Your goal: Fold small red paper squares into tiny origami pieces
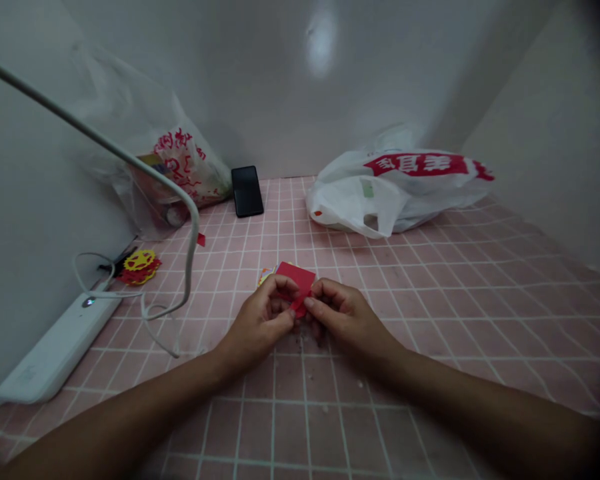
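Between my fingertips is a small piece of red paper [300,306], which looks folded. My left hand [266,313] pinches its left side with thumb and fingers. On the right side, the thumb and forefinger of my right hand [347,312] close on the same piece. Just beyond my fingers lies a flat red paper square [296,274], partly over something with a white and yellow printed edge. My fingers hide part of the held paper.
A white power strip [57,343] with cables lies at left, near yellow and red paper cutouts [139,260]. At the back are a plastic bag [180,167], a black phone [247,191] and a white bag [360,200]. A grey cable [130,160] arches across the left.
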`<state>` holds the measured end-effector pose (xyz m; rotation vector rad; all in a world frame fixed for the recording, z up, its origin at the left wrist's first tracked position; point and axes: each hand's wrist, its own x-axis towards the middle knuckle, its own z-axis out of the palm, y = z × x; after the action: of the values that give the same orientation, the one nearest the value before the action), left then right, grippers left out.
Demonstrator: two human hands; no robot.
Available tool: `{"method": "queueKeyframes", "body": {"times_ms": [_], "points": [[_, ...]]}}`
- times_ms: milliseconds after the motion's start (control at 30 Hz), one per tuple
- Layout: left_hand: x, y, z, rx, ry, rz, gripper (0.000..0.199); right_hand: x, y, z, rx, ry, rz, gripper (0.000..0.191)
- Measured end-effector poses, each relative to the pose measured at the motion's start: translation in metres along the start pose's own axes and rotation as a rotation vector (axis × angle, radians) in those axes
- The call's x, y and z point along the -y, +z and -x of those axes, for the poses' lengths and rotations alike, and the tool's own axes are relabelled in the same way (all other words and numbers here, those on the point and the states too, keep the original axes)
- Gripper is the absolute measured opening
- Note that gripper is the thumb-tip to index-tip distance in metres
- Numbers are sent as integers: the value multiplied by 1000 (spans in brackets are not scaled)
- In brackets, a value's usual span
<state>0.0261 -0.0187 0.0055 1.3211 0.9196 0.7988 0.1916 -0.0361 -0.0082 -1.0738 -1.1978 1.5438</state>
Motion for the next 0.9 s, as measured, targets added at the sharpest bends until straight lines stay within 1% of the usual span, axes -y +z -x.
{"method": "queueKeyframes", "body": {"times_ms": [100,200,300,367,433,500,633,733,900], "points": [[0,0,0,-15,-12,2,23,-1,1,-1,13,-3,-27,20],[0,0,1,-8,9,-21,23,0,2,0,10,-6,-42,20],[1,0,1,0,29,-4,22,2,1,0,24,-28,-7,22],[1,-2,1,-8,41,6,21,2,-1,-1,12,-58,7,25],[0,-3,2,-8,63,16,21,2,-2,-2,-18,-73,-8,21],[0,-5,2,5,88,37,20,2,-3,-3,-7,-52,-32,19],[-1,-7,0,-8,114,66,21,1,-2,-3,87,21,-83,25],[-2,-8,-2,-18,120,67,26,0,-2,-3,112,48,-105,28],[-2,-9,-2,16,97,74,23,1,-3,-2,129,69,-115,27]]}}
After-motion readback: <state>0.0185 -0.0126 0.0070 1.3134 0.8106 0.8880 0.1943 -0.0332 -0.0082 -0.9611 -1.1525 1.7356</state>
